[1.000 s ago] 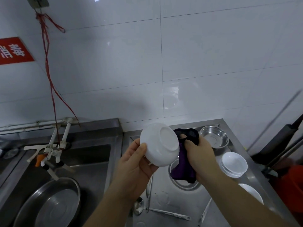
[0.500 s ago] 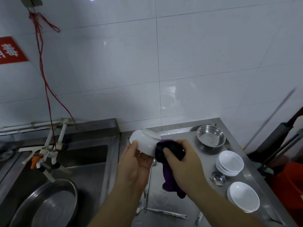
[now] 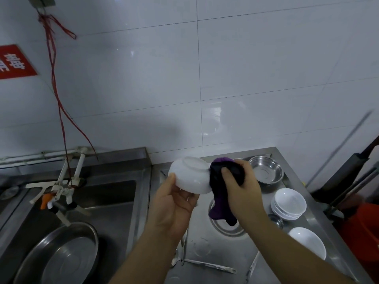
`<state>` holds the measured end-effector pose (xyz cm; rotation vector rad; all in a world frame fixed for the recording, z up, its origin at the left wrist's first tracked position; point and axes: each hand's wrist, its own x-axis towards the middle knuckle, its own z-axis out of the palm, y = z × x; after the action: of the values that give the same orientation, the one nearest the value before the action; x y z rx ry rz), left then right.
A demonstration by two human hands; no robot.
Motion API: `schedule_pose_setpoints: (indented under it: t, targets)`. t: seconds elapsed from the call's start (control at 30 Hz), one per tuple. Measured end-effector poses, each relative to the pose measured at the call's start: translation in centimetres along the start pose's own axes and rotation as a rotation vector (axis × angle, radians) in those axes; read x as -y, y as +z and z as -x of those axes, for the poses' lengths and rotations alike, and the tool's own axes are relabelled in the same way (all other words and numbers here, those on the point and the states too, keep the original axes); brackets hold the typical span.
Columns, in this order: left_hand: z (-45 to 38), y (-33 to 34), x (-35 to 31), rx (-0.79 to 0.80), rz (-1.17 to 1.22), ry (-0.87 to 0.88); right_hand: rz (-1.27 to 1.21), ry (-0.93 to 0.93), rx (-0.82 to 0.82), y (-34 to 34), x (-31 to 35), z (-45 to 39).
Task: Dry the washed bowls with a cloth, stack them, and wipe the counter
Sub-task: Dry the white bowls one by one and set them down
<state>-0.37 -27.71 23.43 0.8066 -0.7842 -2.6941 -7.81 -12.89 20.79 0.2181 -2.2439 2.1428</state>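
Observation:
My left hand [image 3: 174, 203] holds a white bowl [image 3: 190, 175] above the steel counter [image 3: 217, 249], its base turned up and away from me. My right hand [image 3: 242, 187] grips a dark purple cloth [image 3: 221, 193] and presses it against the bowl's right side; the cloth's loose end hangs down. A stack of white bowls [image 3: 289, 203] stands on the counter at the right. A single white bowl [image 3: 307, 242] sits nearer to me.
A steel bowl [image 3: 265, 171] sits at the counter's back right, a small steel cup [image 3: 275, 220] beside the stack, a steel dish [image 3: 227, 228] under the cloth. Utensils [image 3: 207, 265] lie near the front. The sink with a large steel basin [image 3: 59, 255] and taps [image 3: 59, 193] is left.
The bowl has been turned in my left hand and now shows its base tilted up. My right hand with the cloth has shifted up along the bowl's right side.

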Motion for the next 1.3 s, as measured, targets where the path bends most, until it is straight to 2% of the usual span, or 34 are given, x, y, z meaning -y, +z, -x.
schedule_pose_setpoints:
  t: [0.07,0.13,0.27,0.37,0.5,0.67,0.77,0.87,1.0,1.1,1.23,1.3]
  targets:
    - [0.1,0.1,0.1,0.004,-0.032,0.032,0.031,-0.131,0.058,-0.1,-0.1,0.5]
    - [0.2,0.3,0.3,0.023,-0.076,0.059,0.114,-0.346,0.136,-0.3,-0.3,1.3]
    - [0.7,0.1,1.2,0.095,-0.197,0.025,0.469,-0.807,0.265,-0.3,-0.1,1.2]
    - [0.7,-0.3,1.7,0.133,-0.213,-0.011,0.573,-0.9,0.324,-0.3,1.2,-0.1]
    - [0.6,-0.4,1.8,0.186,-0.26,-0.022,0.435,-0.68,0.407,-0.3,2.4,-1.1]
    - [0.6,-0.7,2.5,0.201,-0.388,-0.006,0.416,-0.396,0.308,0.6,2.9,-1.6]
    - [0.7,-1.1,2.6,0.265,-0.476,0.017,0.353,-0.184,0.252,1.0,2.9,-2.8]
    - [1.0,-1.2,2.9,0.301,-0.535,0.057,0.11,0.088,0.191,0.8,2.4,-4.0]
    - [1.0,-1.2,2.7,0.271,-0.51,0.12,-0.247,0.407,0.096,0.5,1.2,-3.8]
    - [0.6,-1.2,2.5,0.217,-0.487,0.152,-0.277,0.417,0.039,1.0,-0.2,-2.3]
    - [0.7,-1.2,3.9,0.18,-0.56,0.206,-0.021,0.179,-0.041,0.9,-1.3,-0.6]
    - [0.8,-1.2,4.5,0.178,-0.59,0.231,0.025,0.126,-0.056,0.6,-1.4,-0.2]
